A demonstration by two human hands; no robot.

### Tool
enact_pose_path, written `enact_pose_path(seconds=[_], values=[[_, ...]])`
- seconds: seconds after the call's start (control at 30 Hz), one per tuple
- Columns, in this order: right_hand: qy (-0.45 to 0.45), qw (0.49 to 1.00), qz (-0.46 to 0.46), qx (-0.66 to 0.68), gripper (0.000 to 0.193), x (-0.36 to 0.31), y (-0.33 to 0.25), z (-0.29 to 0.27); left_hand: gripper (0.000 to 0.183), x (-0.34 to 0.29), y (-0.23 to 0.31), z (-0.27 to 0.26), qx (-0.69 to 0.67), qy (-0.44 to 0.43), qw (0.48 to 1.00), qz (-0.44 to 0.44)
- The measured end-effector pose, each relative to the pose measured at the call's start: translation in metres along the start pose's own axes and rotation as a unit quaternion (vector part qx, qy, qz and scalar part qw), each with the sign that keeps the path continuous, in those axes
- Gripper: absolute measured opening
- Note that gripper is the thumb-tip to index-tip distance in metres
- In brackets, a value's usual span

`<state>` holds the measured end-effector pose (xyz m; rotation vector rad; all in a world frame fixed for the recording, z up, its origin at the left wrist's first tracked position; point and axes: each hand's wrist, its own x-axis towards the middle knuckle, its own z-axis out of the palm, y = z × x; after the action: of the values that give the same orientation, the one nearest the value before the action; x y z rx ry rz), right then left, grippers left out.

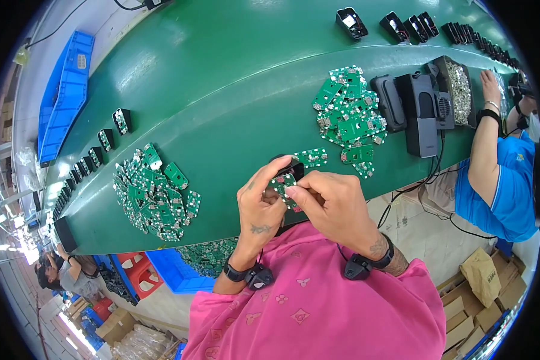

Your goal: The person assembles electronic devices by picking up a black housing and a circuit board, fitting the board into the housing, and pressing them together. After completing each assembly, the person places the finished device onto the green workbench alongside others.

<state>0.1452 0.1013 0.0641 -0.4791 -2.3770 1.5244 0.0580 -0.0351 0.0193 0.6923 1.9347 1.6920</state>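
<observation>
The green worktop (222, 111) carries a heap of circuit boards (153, 201) on the left and a looser pile of boards (349, 117) on the right. Small black housings (105, 139) line its left end; more open housings (395, 27) stand along the far right. A tall dark-grey case (422, 117) stands beside the looser pile.

Green is being shown by the table (222, 120). At centre, green flecked with white is being displayed by the circuit board (283, 183), black by the casing (294, 170); upper left, blue by the crate (66, 90); lower centre, pink with flower and diamond motifs by the garment (342, 312).
</observation>
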Motion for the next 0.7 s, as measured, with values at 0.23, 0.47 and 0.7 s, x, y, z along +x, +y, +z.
enact_pose_path(seconds=[0.23, 0.47, 0.7], values=[[0.015, 0.999, -0.007, 0.032, 0.020, -0.002, -0.002, -0.003, 0.060, 0.000, 0.002, -0.001, 0.011, 0.001, 1.000, -0.025], [-0.068, 0.995, 0.027, 0.067, 0.022, 0.001, 0.004, -0.009, 0.056, 0.000, 0.002, 0.004, 0.128, 0.052, 0.986, 0.092], [0.001, 0.999, 0.000, 0.038, 0.024, 0.005, 0.004, 0.000, 0.059, -0.009, 0.006, 0.006, 0.083, 0.099, 0.991, 0.038]])
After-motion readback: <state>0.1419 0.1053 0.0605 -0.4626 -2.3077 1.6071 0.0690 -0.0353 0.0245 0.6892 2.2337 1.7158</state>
